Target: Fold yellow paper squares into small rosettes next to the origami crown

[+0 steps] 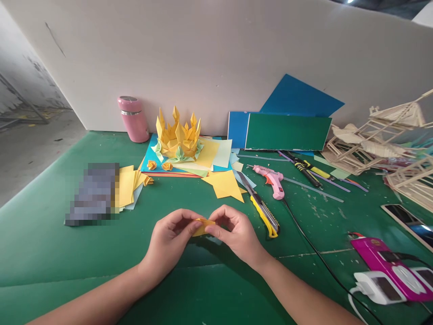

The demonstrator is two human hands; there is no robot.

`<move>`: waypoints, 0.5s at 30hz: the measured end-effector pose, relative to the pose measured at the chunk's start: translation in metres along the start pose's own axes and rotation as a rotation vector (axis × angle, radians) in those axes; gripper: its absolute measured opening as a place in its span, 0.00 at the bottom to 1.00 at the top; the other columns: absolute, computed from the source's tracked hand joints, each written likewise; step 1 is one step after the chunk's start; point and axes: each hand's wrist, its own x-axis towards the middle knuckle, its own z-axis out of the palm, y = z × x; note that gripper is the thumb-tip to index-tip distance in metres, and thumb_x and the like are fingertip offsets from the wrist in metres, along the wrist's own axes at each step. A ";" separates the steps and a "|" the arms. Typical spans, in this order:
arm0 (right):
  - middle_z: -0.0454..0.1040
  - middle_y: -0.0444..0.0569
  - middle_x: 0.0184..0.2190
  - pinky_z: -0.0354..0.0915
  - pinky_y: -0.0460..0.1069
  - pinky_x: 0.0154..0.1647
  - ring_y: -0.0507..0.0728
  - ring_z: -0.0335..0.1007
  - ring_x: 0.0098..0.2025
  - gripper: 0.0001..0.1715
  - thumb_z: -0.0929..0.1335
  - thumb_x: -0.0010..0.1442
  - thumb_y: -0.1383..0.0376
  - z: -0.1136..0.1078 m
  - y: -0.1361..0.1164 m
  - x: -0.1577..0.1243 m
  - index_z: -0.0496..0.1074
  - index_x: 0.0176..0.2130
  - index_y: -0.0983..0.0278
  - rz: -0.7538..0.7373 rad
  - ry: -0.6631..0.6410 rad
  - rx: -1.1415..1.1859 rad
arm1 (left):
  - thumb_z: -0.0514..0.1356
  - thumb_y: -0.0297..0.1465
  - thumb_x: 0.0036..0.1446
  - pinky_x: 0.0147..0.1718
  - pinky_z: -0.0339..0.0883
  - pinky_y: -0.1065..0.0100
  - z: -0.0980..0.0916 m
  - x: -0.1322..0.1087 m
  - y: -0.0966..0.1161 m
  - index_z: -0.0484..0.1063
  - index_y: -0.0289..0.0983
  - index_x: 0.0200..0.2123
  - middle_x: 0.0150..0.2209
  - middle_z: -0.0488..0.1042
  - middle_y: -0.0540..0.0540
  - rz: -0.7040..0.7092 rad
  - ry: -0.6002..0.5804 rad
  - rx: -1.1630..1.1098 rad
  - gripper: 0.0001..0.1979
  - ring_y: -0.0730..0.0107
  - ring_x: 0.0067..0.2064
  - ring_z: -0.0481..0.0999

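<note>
Between my two hands is a small folded piece of yellow paper [204, 228], held just above the green table. My left hand [171, 237] pinches its left end between thumb and fingers. At the right end, my right hand [237, 234] grips it the same way. Beyond them stands a yellow origami crown [179, 140] with pale green folded pieces round its base. Several small folded orange paper pieces [167, 166] lie in front of the crown. A yellow paper sheet with pointed corners [225, 184] rests just past my hands.
Right of my hands lie a yellow utility knife [262, 212] and a pink glue gun [272, 178] with a black cord. A magenta power strip [389, 266] sits at front right, wooden stick models [368, 135] behind. A pink flask [133, 119] stands back left, yellow paper [126, 187] nearer.
</note>
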 end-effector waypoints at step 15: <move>0.69 0.44 0.25 0.65 0.47 0.29 0.53 0.66 0.28 0.10 0.69 0.54 0.63 0.002 0.000 -0.003 0.64 0.25 0.61 -0.192 0.049 -0.075 | 0.68 0.36 0.43 0.31 0.73 0.69 0.000 0.002 0.001 0.72 0.38 0.25 0.25 0.78 0.50 -0.076 -0.090 -0.113 0.10 0.69 0.28 0.77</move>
